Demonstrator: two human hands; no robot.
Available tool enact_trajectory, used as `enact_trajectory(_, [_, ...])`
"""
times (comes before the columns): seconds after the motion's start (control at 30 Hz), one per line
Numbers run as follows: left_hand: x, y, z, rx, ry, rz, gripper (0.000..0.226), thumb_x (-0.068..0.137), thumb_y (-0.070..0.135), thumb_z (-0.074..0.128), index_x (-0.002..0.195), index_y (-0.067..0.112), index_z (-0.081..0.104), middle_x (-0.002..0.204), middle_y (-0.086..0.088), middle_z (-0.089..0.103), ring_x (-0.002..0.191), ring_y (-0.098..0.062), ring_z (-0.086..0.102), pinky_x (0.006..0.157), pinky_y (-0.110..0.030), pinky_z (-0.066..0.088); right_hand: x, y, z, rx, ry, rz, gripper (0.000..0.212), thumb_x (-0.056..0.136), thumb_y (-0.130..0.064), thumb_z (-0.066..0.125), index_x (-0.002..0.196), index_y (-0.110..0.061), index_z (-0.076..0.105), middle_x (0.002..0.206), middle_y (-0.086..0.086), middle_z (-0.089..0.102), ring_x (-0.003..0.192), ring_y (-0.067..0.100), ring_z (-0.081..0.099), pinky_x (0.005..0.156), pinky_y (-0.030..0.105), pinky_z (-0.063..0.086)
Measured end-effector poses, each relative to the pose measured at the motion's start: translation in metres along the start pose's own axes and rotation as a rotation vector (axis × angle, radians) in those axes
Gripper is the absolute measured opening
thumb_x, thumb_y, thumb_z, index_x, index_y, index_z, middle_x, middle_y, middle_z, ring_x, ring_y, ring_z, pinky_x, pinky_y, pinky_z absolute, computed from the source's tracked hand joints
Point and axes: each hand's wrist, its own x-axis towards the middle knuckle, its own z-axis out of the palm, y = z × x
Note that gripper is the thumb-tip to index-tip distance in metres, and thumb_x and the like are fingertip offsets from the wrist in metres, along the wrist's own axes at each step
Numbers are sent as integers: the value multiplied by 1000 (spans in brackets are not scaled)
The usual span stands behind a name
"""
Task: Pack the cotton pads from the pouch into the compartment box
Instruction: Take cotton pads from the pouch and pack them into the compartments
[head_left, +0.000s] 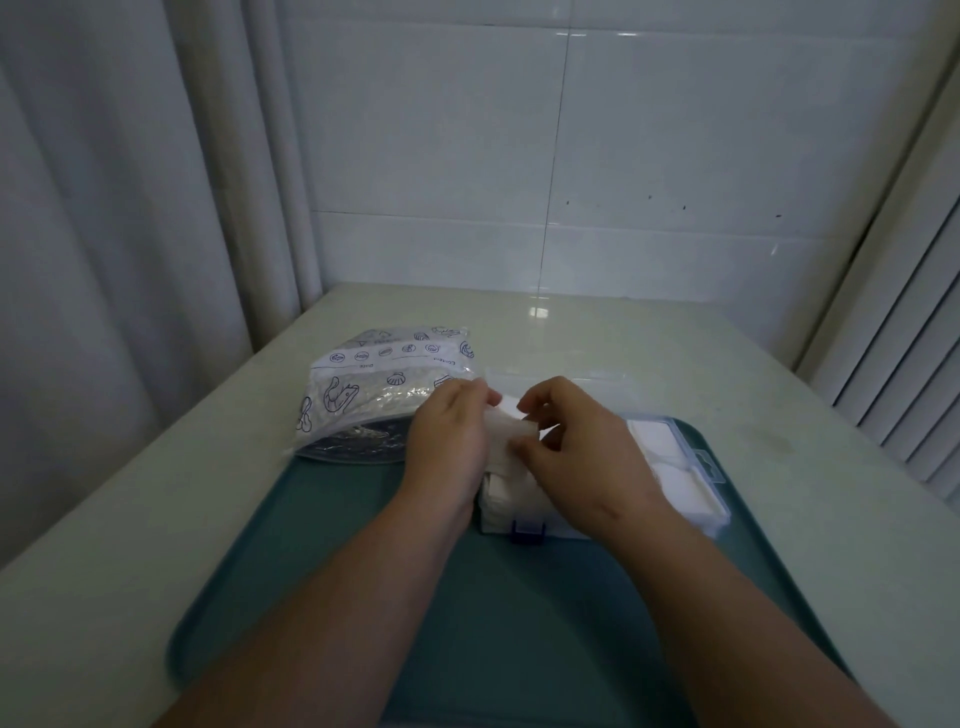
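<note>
A clear pouch (363, 395) printed with blue sea creatures lies at the tray's far left corner. The clear compartment box (696, 499) stands open on the teal tray, its lid (597, 379) tipped back. White cotton pads (670, 457) fill its right compartments, and more pads (511, 493) sit in the front left one. My left hand (449, 441) and my right hand (576, 441) together pinch a small stack of white cotton pads (506, 426) just above the box's left side. My hands hide the box's middle.
The teal tray (337, 545) lies on a pale table (156, 509). A curtain hangs at the left, a tiled wall stands behind, and slatted blinds run down the right. A dark blue latch (527, 530) marks the box's front edge.
</note>
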Motion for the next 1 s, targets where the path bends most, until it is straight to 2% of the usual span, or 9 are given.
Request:
enact_trajectory(0.07, [0, -1, 0, -26, 10, 39, 20, 92, 23, 55, 76, 15, 64, 74, 0, 59, 70, -14, 51, 63, -30, 39, 0, -1, 0, -16, 44, -17, 19, 88, -23, 66, 95, -35, 53, 83, -19, 58, 71, 0, 57, 59, 10, 40])
enact_trajectory(0.17, [2, -2, 0, -18, 35, 92, 16, 92, 22, 56, 82, 13, 63, 75, 2, 61, 70, -13, 53, 63, -30, 41, 1, -1, -1, -2, 82, -22, 17, 87, -24, 68, 93, -34, 56, 82, -14, 62, 70, 2, 58, 58, 12, 41])
enact_trajectory(0.3, [5, -6, -1, -9, 35, 15, 17, 93, 13, 51, 91, 22, 66, 89, -1, 69, 83, -17, 60, 66, -29, 44, 2, 3, 3, -90, -75, 16, 25, 87, -22, 65, 107, -34, 54, 92, -15, 61, 75, 2, 56, 59, 10, 40])
enact_trajectory(0.37, [5, -5, 0, -31, 37, 25, 18, 93, 14, 50, 89, 23, 66, 88, -3, 70, 82, -17, 61, 67, -29, 44, 2, 4, 3, -122, -80, 1, 18, 89, -22, 63, 103, -33, 58, 89, -12, 62, 72, 1, 54, 59, 9, 37])
enact_trajectory(0.43, [2, -2, 0, -55, 42, 75, 17, 94, 16, 51, 89, 22, 66, 86, -2, 69, 79, -11, 60, 66, -25, 44, 2, 2, 1, -123, -46, -23, 14, 89, -23, 63, 97, -34, 58, 86, -11, 62, 71, 0, 54, 58, 9, 36])
enact_trajectory(0.53, [1, 0, 0, -69, 52, 162, 16, 94, 14, 51, 92, 22, 65, 85, 2, 65, 73, -3, 57, 61, -17, 45, 0, -2, 0, -69, 10, -33, 16, 89, -27, 63, 100, -35, 56, 85, -14, 61, 71, -2, 56, 57, 8, 36])
enact_trajectory(0.7, [3, -5, 2, 18, 27, 56, 20, 92, 6, 48, 97, 18, 64, 84, 2, 63, 75, -10, 57, 60, -24, 40, -1, 1, 5, -121, -77, -9, 13, 91, -24, 56, 99, -34, 57, 77, -14, 57, 70, 2, 54, 55, 14, 36])
enact_trajectory(0.8, [3, -5, 2, -1, 30, 37, 15, 93, 13, 50, 101, 20, 61, 87, 1, 63, 77, -14, 57, 62, -28, 42, -1, 0, 4, -74, -58, -2, 18, 90, -32, 58, 108, -35, 57, 87, -10, 63, 77, 6, 58, 61, 17, 43])
enact_trajectory(1.0, [1, 0, 2, -60, 51, 107, 11, 92, 21, 57, 85, 14, 62, 73, 5, 61, 67, -8, 55, 61, -25, 42, 0, -2, 1, -103, -26, -14, 15, 95, -26, 54, 107, -29, 62, 87, -9, 62, 80, 9, 57, 61, 13, 39])
